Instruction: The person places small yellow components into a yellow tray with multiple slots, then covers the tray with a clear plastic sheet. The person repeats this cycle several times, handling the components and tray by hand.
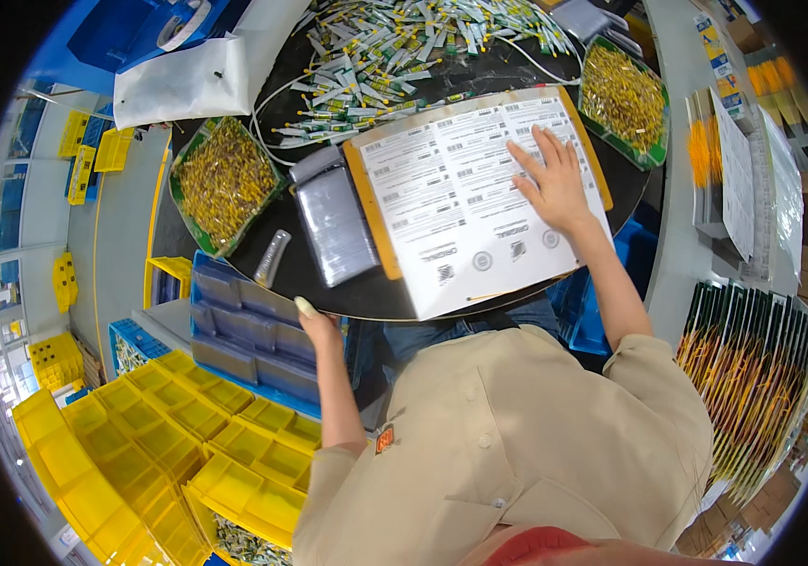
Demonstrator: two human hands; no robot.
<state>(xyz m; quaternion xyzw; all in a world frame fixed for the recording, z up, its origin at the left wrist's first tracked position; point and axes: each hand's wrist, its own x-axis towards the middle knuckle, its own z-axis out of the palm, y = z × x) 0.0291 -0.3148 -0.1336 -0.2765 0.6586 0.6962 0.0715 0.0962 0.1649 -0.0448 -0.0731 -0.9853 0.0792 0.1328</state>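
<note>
My right hand (555,179) lies flat, fingers spread, on a white sheet of printed labels (460,226). The sheet rests over a yellow-brown board (377,212) on a round black table (328,300). At the table's near left edge is my left hand (319,325); one fingertip shows, and the other fingers are mostly hidden. Left of the board lies a stack of clear plastic packs (336,226). A small clear packet (273,258) lies beside it, just beyond my left hand.
Small white-green tubes with yellow caps (375,66) pile up at the back. Green trays of small yellow-brown pieces stand left (226,184) and right (623,99). A blue bin (262,330) and yellow bins (149,434) are at lower left. Hanging packs (748,368) line the right.
</note>
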